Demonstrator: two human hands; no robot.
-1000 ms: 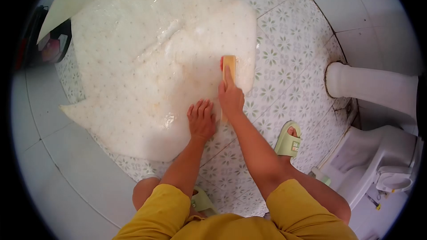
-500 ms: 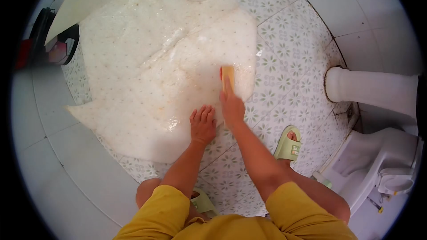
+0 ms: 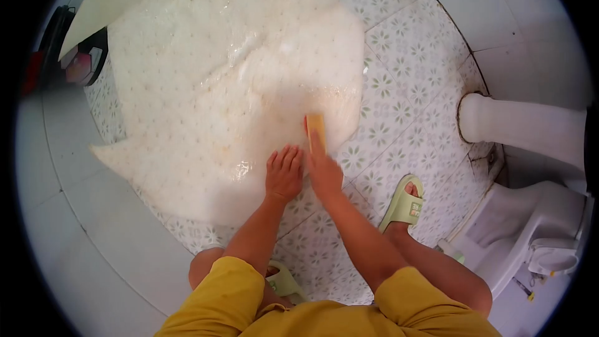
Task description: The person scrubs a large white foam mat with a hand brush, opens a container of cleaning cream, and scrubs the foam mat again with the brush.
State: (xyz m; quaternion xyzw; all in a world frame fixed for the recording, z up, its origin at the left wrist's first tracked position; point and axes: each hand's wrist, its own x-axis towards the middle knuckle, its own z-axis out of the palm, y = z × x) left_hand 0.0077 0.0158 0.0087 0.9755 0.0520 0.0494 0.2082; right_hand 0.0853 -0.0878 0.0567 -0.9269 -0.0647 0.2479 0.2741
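A large wet cream-coloured sheet (image 3: 187, 100) with small dots lies spread over the floor, creased near its middle. My right hand (image 3: 326, 175) is wrapped round a yellow scrubbing brush (image 3: 316, 130), which rests on the sheet close to its right edge. A little red shows along the brush's left side; its underside is hidden. Just left of it, my left hand (image 3: 285, 171) presses flat on the sheet, fingers stretched out and holding nothing.
Patterned floor tiles (image 3: 393, 112) surround the sheet. At right stand a white pedestal (image 3: 524, 128) and a toilet (image 3: 518, 224). A dark object with a pink part (image 3: 81, 65) sits at far left. Green slippers (image 3: 405, 203) are on my feet.
My right hand has drawn the brush back toward me along the sheet. My left hand stays in nearly the same place.
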